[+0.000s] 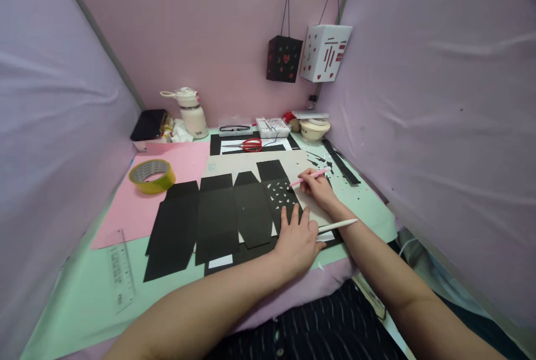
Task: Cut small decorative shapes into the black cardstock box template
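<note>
A black card template [218,209] with several flat panels lies in front of me, its right panel pierced by many small cut shapes [281,195]. My right hand [319,188] pinches a pink pen-shaped craft knife [314,174], its tip down at the pierced panel's right edge; the tip is too small to make out. My left hand [296,240] presses that panel's lower part with spread fingertips. From between its thumb and index finger a slim white pen-like stick [338,226] reaches across my right wrist. Part of the panel is hidden under the left hand.
Yellow tape [152,176] sits on pink paper [121,204]; a clear ruler [121,270] lies at front left. Behind are red-handled scissors [251,145], a marker box [273,127], a bowl [313,130] and a kettle [194,117]. Black scraps [324,159] litter the right. Two lanterns [285,60] hang above.
</note>
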Demonstrator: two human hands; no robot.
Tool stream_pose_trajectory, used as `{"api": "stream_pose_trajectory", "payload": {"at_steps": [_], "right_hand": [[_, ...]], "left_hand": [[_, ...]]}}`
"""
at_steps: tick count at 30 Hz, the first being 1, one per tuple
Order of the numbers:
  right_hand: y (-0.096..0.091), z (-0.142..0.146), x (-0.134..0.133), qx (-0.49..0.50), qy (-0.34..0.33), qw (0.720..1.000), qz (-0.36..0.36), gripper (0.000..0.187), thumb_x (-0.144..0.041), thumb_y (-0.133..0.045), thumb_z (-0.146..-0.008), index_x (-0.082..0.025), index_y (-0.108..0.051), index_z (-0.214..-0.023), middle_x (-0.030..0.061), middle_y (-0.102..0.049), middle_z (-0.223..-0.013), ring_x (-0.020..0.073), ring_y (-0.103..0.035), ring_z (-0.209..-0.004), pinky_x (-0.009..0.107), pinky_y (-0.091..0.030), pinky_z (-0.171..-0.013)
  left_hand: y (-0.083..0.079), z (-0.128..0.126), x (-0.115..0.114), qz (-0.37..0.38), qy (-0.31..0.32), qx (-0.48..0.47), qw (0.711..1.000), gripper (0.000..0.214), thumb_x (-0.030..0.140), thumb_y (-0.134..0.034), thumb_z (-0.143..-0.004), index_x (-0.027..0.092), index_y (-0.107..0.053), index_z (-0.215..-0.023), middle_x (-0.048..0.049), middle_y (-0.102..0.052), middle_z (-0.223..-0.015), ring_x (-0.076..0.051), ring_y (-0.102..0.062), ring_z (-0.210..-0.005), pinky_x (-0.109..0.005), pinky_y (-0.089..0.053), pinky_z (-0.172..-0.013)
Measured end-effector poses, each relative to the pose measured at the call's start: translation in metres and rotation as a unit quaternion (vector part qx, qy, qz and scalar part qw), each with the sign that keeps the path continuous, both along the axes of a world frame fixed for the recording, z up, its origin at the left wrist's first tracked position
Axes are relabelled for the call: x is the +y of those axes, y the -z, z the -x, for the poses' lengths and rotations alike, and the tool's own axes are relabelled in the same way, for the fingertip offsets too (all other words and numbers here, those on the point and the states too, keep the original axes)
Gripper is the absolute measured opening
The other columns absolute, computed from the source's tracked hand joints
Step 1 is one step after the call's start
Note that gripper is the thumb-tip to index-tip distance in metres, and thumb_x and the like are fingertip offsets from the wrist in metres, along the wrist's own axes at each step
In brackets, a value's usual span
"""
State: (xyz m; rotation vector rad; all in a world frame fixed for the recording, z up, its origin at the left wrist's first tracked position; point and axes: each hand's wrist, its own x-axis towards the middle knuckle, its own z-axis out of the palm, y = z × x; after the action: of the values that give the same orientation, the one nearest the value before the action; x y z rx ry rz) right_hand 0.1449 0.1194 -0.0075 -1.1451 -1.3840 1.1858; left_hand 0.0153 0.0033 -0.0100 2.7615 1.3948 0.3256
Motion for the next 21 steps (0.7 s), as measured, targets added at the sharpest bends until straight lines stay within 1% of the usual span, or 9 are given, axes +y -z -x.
{"api": "stream_pose_trajectory", "payload": {"at_steps": [2, 4, 6, 8, 9, 11, 14, 18, 21], "right_hand": [[-0.0015, -0.0006, -0.0009, 0.011, -0.019, 1.0, 0.003, 0.02, -0.039, -0.056, -0.081, -0.022, -0.061, -0.091, -0.0004, -0.063, -0.069, 0.0114, -0.05, -0.057, 0.024, -0.034, -0.05], [-0.0027, -0.001, -0.0017, 0.003, -0.02, 1.0, -0.006, 0.023, -0.036, -0.059, -0.079, -0.023, -0.061, -0.097, 0.0006, -0.065, -0.077, 0.012, -0.053, -0.062, 0.024, -0.037, -0.054], [-0.0023, -0.0012, -0.0021, -0.017, -0.009, 1.0, -0.016, 0.02, -0.036, -0.061, -0.077, -0.022, -0.062, -0.09, -0.0003, -0.063, -0.071, 0.0115, -0.05, -0.058, 0.024, -0.035, -0.052], [-0.0001, -0.0014, -0.0021, -0.033, 0.005, 0.999, -0.021, 0.016, -0.036, -0.059, -0.077, -0.021, -0.059, -0.08, -0.0018, -0.059, -0.062, 0.0109, -0.045, -0.05, 0.024, -0.032, -0.048], [0.0013, -0.0016, -0.002, -0.043, 0.011, 0.999, -0.023, 0.014, -0.034, -0.058, -0.077, -0.021, -0.056, -0.076, -0.0024, -0.057, -0.059, 0.0109, -0.043, -0.048, 0.024, -0.031, -0.047], [0.0037, -0.0023, -0.0019, -0.069, 0.022, 0.997, -0.035, 0.007, -0.027, -0.057, -0.072, -0.021, -0.053, -0.071, -0.0031, -0.056, -0.056, 0.0117, -0.045, -0.049, 0.025, -0.033, -0.048], [0.0046, -0.0032, -0.0022, -0.1, 0.02, 0.994, -0.051, 0.004, -0.019, -0.054, -0.066, -0.021, -0.051, -0.067, -0.0031, -0.056, -0.057, 0.013, -0.049, -0.053, 0.025, -0.037, -0.051], [0.0009, -0.0019, -0.0035, -0.098, 0.0, 0.995, -0.028, 0.004, -0.018, -0.051, -0.065, -0.021, -0.051, -0.067, -0.0014, -0.059, -0.058, 0.0136, -0.051, -0.053, 0.025, -0.038, -0.05], [-0.0023, -0.0002, -0.0048, -0.111, 0.0, 0.994, -0.022, 0.004, -0.017, -0.052, -0.064, -0.021, -0.052, -0.066, -0.0009, -0.06, -0.057, 0.0135, -0.051, -0.052, 0.025, -0.037, -0.05]], "left_hand": [[-0.0002, -0.0001, -0.0001, 0.0, 0.0, 0.001, 1.0, 0.047, 0.054, -0.049, -0.088, 0.013, -0.058, -0.109, -0.0163, -0.043, -0.141, -0.038, -0.032, -0.133, -0.064, -0.022, -0.106], [-0.0004, -0.0004, -0.0001, 0.0, 0.0, 0.001, 1.0, 0.047, 0.054, -0.049, -0.088, 0.013, -0.058, -0.109, -0.0166, -0.043, -0.141, -0.038, -0.032, -0.133, -0.065, -0.022, -0.106], [-0.0003, -0.0007, 0.0, -0.001, 0.0, 0.002, 1.0, 0.047, 0.054, -0.049, -0.087, 0.013, -0.058, -0.109, -0.0168, -0.043, -0.14, -0.039, -0.032, -0.132, -0.065, -0.022, -0.106], [0.0001, -0.0009, 0.0001, -0.004, 0.0, 0.001, 1.0, 0.047, 0.054, -0.049, -0.087, 0.013, -0.058, -0.109, -0.0166, -0.043, -0.14, -0.039, -0.032, -0.132, -0.065, -0.022, -0.106], [0.0004, -0.0008, 0.0001, -0.005, 0.0, 0.001, 1.0, 0.047, 0.054, -0.049, -0.087, 0.013, -0.058, -0.108, -0.0165, -0.043, -0.14, -0.038, -0.032, -0.132, -0.064, -0.022, -0.106], [0.0012, -0.0007, 0.0, -0.007, -0.001, 0.001, 1.0, 0.047, 0.054, -0.049, -0.087, 0.013, -0.058, -0.108, -0.0164, -0.043, -0.14, -0.038, -0.032, -0.132, -0.064, -0.022, -0.106], [0.0019, -0.0006, 0.0, -0.01, -0.002, 0.002, 1.0, 0.047, 0.054, -0.049, -0.087, 0.013, -0.058, -0.108, -0.0166, -0.043, -0.14, -0.038, -0.032, -0.132, -0.063, -0.022, -0.106], [0.0021, -0.0007, 0.0002, -0.005, 0.0, 0.001, 1.0, 0.047, 0.055, -0.05, -0.087, 0.013, -0.058, -0.108, -0.0173, -0.042, -0.14, -0.038, -0.032, -0.133, -0.063, -0.022, -0.106], [0.0019, -0.0007, 0.0002, 0.0, 0.0, -0.001, 1.0, 0.047, 0.054, -0.05, -0.087, 0.013, -0.058, -0.108, -0.0176, -0.043, -0.14, -0.039, -0.031, -0.133, -0.063, -0.022, -0.106]]}}
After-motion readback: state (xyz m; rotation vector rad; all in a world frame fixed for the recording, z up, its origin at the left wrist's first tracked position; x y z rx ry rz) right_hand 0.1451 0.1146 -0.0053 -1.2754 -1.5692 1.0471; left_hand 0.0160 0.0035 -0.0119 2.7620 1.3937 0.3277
